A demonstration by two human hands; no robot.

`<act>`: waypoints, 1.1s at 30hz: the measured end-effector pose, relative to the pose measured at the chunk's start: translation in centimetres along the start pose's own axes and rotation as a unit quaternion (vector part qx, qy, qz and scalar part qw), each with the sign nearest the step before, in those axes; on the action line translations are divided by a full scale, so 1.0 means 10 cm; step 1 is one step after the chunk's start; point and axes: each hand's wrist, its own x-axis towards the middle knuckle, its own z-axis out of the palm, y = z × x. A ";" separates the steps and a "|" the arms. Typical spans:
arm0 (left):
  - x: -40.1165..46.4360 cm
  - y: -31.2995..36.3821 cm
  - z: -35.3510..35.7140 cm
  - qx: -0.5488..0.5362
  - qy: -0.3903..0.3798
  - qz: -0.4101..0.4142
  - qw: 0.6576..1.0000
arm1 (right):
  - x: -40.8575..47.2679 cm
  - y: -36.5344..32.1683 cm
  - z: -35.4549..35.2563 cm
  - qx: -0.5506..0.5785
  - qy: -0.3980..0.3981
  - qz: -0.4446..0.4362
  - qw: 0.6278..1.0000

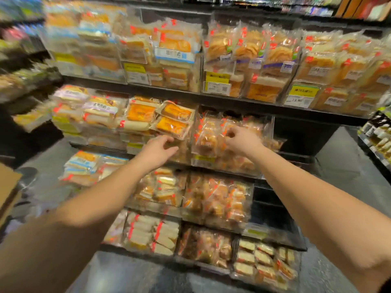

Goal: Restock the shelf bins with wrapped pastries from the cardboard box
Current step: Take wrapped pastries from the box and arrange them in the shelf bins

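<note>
While both arms reach toward the middle shelf, the left hand (pixel 158 147) pinches the lower edge of an orange wrapped pastry (pixel 172 126) atop its bin, and the right hand (pixel 240 138) curls its fingers (pixel 230 134) round a clear pastry bag (pixel 208 136). A cardboard box (pixel 7 187) corner sits far left.

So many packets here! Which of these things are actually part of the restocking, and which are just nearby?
Part of the job:
- left hand, touching an orange pastry packet
- right hand, fingers curled on the clear bag of small pastries
- cardboard box, at the left edge

Just nearby:
- yellow price tag
- sandwich packets on the bottom shelf
- grey floor
</note>
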 end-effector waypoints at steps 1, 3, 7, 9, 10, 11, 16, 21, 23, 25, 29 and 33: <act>-0.21 -0.22 -0.12 -0.008 0.000 -0.019 1.000 | -0.13 -0.22 0.15 0.012 -0.017 -0.006 1.000; -0.68 -0.67 -0.36 -0.035 -0.002 -0.061 0.998 | -0.42 -0.68 0.48 0.032 -0.051 -0.024 0.998; -1.65 -1.57 -0.84 -0.055 0.035 -0.129 0.990 | -0.93 -1.61 1.26 0.036 -0.118 -0.064 0.990; -2.14 -1.96 -1.06 -0.080 0.045 -0.172 0.981 | -1.17 -2.05 1.68 0.023 -0.144 -0.098 0.985; -2.37 -2.14 -1.16 -0.101 0.052 -0.194 0.974 | -1.29 -2.27 1.87 0.014 -0.159 -0.113 0.981; -2.56 -2.33 -1.25 -0.103 0.056 -0.210 0.971 | -1.40 -2.48 2.07 0.009 -0.174 -0.128 0.976; -3.35 -3.20 -1.58 -0.077 0.067 -0.303 0.948 | -1.85 -3.35 2.87 -0.006 -0.263 -0.212 0.941; -3.89 -3.70 -1.81 0.008 0.065 -0.369 0.927 | -2.07 -4.05 3.46 -0.050 -0.294 -0.307 0.904; -3.99 -3.91 -1.92 0.035 0.061 -0.380 0.922 | -2.08 -4.33 3.68 -0.051 -0.308 -0.338 0.888; -4.04 -4.12 -2.06 0.040 0.064 -0.396 0.915 | -2.04 -4.60 3.88 -0.052 -0.323 -0.359 0.874; -4.00 -4.56 -2.38 0.030 0.087 -0.421 0.902 | -1.91 -5.14 4.28 -0.051 -0.338 -0.392 0.854; -3.88 -5.16 -2.78 -0.003 0.100 -0.455 0.885 | -1.63 -5.84 4.68 -0.043 -0.372 -0.401 0.836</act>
